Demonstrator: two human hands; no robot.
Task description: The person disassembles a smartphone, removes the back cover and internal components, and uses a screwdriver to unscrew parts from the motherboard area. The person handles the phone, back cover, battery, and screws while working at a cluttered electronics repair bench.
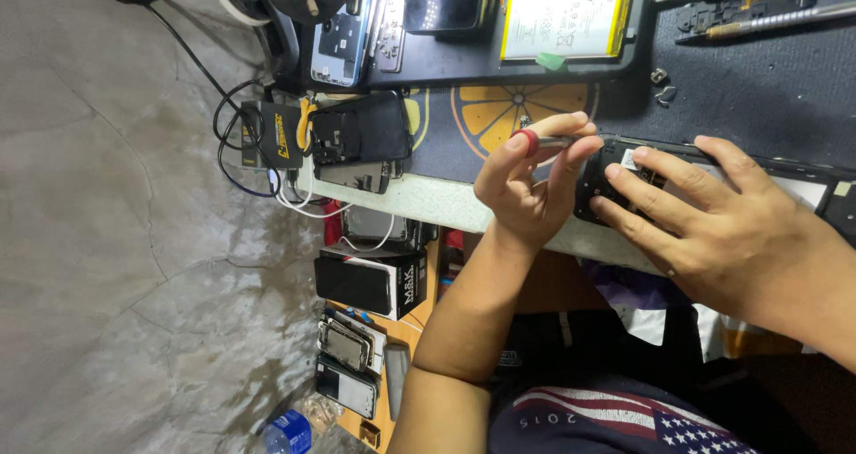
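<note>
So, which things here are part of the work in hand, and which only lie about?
In use:
- left hand holding a red-capped screwdriver
- right hand steadying the opened phone

Lying about:
- battery
- black box
- phones on the stool
- water bottle

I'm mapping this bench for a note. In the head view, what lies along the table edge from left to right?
Yellow-and-black box → stack of opened phones → orange-slice mat → hand with red-capped screwdriver → opened black phone → other hand pressing on it.
</note>
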